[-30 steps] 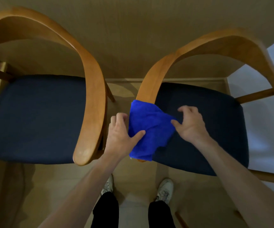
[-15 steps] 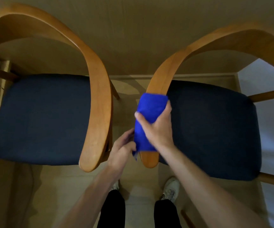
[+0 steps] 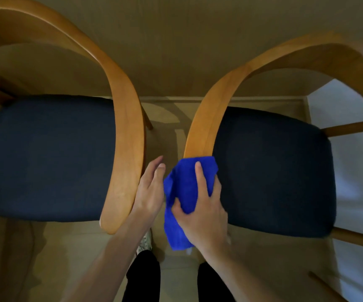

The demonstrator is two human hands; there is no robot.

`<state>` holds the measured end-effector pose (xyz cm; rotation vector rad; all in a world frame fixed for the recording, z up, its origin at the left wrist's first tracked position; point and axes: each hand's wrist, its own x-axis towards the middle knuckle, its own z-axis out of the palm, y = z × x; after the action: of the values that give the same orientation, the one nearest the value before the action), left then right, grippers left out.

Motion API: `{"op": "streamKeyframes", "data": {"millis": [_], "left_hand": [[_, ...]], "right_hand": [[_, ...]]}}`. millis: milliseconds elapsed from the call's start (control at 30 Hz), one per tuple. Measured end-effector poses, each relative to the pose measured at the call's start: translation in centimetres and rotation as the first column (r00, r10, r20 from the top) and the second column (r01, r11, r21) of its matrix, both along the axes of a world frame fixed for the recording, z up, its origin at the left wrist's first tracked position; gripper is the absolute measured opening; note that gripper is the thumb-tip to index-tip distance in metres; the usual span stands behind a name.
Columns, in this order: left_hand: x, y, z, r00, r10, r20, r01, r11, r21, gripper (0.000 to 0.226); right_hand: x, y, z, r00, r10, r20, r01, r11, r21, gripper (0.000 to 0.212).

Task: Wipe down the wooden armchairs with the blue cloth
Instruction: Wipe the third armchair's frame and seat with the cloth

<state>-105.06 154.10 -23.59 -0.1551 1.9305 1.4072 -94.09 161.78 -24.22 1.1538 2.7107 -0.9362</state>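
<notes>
Currently two wooden armchairs are seen from above, side by side, each with a dark blue seat cushion. The blue cloth (image 3: 185, 192) is draped over the front end of the right armchair's near armrest (image 3: 206, 125), covering the tip, with a loose tail hanging down below it toward the floor (image 3: 263, 253). The cloth is clamped by the right hand (image 3: 202, 205): index finger laid straight along the top of the cloth, thumb pressed into its left side, remaining fingers curled over the cushion-side edge of the armrest. The left hand (image 3: 150, 188) is held apart from the cloth, fingers straight and together, nothing gripped; it sits in the gap between the two chairs, just beside the cloth's left edge, and whether it actually touches the cloth cannot be told. The left armchair (image 3: 124, 131) is untouched, though its right armrest end lies just beside the left wrist. The right armchair's seat cushion (image 3: 274, 171) is partly overlapped by the right hand. Black trouser legs (image 3: 143, 277) and part of a white shoe (image 3: 144, 243) are seen at the bottom, between the forearms. A white sheet-like area (image 3: 354, 171) is seen at the right edge, behind the right chair's frame.
</notes>
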Motion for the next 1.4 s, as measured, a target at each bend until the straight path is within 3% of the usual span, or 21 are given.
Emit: {"op": "streamKeyframes", "data": {"millis": [133, 367, 467, 633, 800, 1033, 1133, 1233, 1400], "left_hand": [[-0.2, 0.0, -0.3, 0.999, -0.03, -0.032, 0.03, 1.0, 0.008, 0.036], [-1.1, 0.2, 1.0, 0.997, 0.012, -0.074, -0.005, 0.996, 0.086, 0.037], [-1.5, 0.3, 1.5, 0.997, -0.018, -0.072, 0.026, 0.994, 0.111, 0.03], [-2.0, 0.3, 1.4, 0.995, -0.068, -0.07, 0.075, 0.993, 0.096, 0.04], [-2.0, 0.7, 2.0, 0.986, -0.169, -0.013, 0.169, 0.98, 0.103, 0.047], [-2.3, 1.2, 2.5, 0.995, -0.098, -0.02, 0.099, 0.993, 0.063, 0.056], [-2.7, 1.2, 3.3, 0.995, -0.066, -0.077, 0.073, 0.993, 0.09, 0.054], [-3.2, 1.0, 3.8, 0.995, 0.01, -0.097, 0.0, 0.995, 0.104, 0.052], [-2.9, 0.9, 4.1, 0.991, 0.074, -0.111, -0.062, 0.992, 0.114, 0.05]], "right_hand": [[-3.4, 1.9, 0.1, 0.999, -0.011, -0.045, 0.015, 0.997, 0.08, 0.1], [-11.6, 6.1, 0.3, 0.984, -0.163, -0.073, 0.167, 0.985, 0.048, 0.103], [-8.3, 2.8, 0.2, 0.988, -0.137, -0.063, 0.143, 0.984, 0.101, 0.105], [0.4, -1.6, -0.2, 0.998, 0.013, -0.054, -0.012, 1.0, 0.019, 0.111], [5.3, -1.6, 0.6, 0.991, 0.053, -0.12, -0.069, 0.989, -0.131, 0.09], [1.5, -1.7, 1.3, 0.984, 0.122, -0.132, -0.127, 0.991, -0.037, 0.074], [-3.7, -0.7, 1.0, 0.998, -0.033, -0.046, 0.034, 0.999, 0.015, 0.081], [-9.5, 3.1, 0.2, 0.978, -0.208, 0.006, 0.208, 0.974, -0.093, 0.106], [-12.3, 5.5, 0.4, 0.977, -0.211, 0.023, 0.213, 0.969, -0.125, 0.12]]}}
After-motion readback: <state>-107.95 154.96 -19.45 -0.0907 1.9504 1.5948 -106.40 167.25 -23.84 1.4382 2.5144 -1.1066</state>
